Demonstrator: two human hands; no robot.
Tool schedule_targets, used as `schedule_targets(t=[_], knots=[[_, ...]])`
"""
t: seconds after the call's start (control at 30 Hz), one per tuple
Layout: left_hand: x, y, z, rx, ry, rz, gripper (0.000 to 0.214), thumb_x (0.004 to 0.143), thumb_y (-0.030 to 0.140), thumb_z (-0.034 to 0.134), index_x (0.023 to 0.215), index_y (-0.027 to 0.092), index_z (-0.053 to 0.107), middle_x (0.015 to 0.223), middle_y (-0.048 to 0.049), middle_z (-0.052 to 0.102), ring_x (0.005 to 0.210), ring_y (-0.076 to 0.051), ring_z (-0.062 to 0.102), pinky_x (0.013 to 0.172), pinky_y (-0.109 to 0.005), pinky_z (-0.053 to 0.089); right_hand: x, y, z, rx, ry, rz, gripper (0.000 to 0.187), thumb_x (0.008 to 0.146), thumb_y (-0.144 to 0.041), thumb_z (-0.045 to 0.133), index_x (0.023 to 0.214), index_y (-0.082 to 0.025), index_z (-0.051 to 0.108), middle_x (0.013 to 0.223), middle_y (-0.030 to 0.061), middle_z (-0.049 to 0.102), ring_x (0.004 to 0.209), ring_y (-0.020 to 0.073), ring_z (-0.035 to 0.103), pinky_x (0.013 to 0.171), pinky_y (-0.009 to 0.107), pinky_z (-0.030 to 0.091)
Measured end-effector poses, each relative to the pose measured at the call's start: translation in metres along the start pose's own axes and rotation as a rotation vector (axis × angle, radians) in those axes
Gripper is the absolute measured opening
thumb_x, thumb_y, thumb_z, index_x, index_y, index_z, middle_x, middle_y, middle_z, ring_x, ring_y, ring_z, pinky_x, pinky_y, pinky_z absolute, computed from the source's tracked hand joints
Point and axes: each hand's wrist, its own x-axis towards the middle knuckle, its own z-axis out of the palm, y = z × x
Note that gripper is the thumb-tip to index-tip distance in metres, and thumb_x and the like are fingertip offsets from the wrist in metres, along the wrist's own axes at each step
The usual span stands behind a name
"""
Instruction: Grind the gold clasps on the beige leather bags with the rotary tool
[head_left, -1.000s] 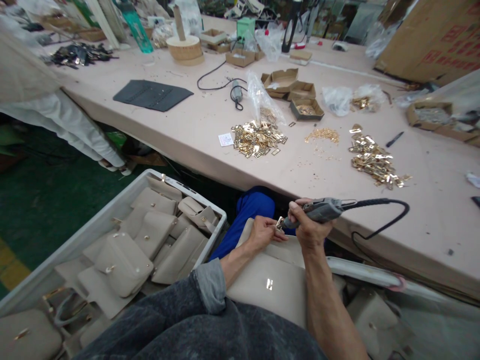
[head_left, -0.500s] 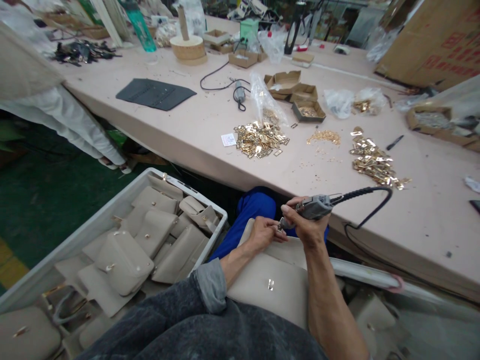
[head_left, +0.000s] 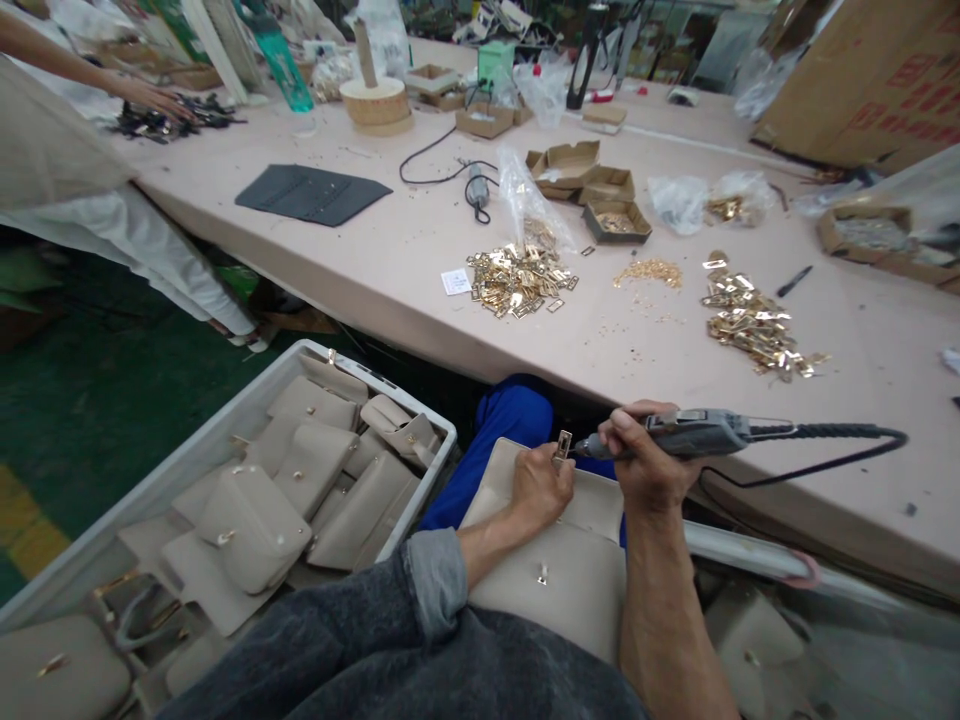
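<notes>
Charcoal, mottled cloth top (head_left: pixel 420 655) over bright blue cloth trousers (head_left: pixel 517 412)
The dark-grey left sleeve (head_left: pixel 322 620), at near left, ends in a wide, turned-back, paler grey cuff (head_left: pixel 439 580); beyond it the left forearm (head_left: pixel 487 545) and left hand (head_left: pixel 541 485) are bare, as are the right forearm (head_left: pixel 660 600) and right hand (head_left: pixel 649 465)

Between the frame pile (head_left: pixel 517 285) and the near edge of the table (head_left: pixel 570 345), a bare strip is left for passing. Behind the pile, the way is obstructed by a plastic bag (head_left: pixel 521 195) and open cartons (head_left: pixel 622 236); to its front right, by the grey tool (head_left: pixel 697 435) and its cord (head_left: pixel 847 432).
</notes>
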Motion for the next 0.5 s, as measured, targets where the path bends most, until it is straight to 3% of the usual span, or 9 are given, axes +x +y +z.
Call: schedule_targets(t=[0.1,0.27,0.5], knots=[[0.002,-0.002,0.009,0.308,0.105,0.174,0.007,0.089,0.024,0.065,0.082,0.021,0.067,0.077,-0.0123,0.071,0.078,-0.032,0.069,0.084,-0.044,0.052,0.0,-0.001,-0.001,0.012,0.024,-0.016,0.019,0.076,-0.017,0.087,0.081,-0.017,0.068,0.062,-0.0025,0.06,0.045,0.0127,0.054,0.047,0.029,0.044],[0.005,-0.006,0.017,0.51,0.109,0.191,0.009,0.09,0.017,0.06,0.083,0.019,0.066,0.082,-0.0138,0.072,0.076,-0.029,0.068,0.077,-0.038,0.049,-0.001,-0.001,-0.007,0.022,0.046,-0.018,0.02,0.076,-0.02,0.087,0.082,-0.018,0.068,0.06,-0.0034,0.059,0.044,0.0122,0.053,0.048,0.029,0.046],[0.001,-0.002,0.02,0.54,0.098,0.233,0.012,0.092,0.016,0.056,0.085,0.02,0.064,0.08,-0.0119,0.07,0.072,-0.027,0.065,0.071,-0.035,0.045,-0.003,0.003,-0.015,0.039,0.078,-0.028,0.02,0.074,-0.019,0.088,0.08,-0.018,0.069,0.064,-0.0026,0.062,0.044,0.0125,0.055,0.046,0.029,0.046]])
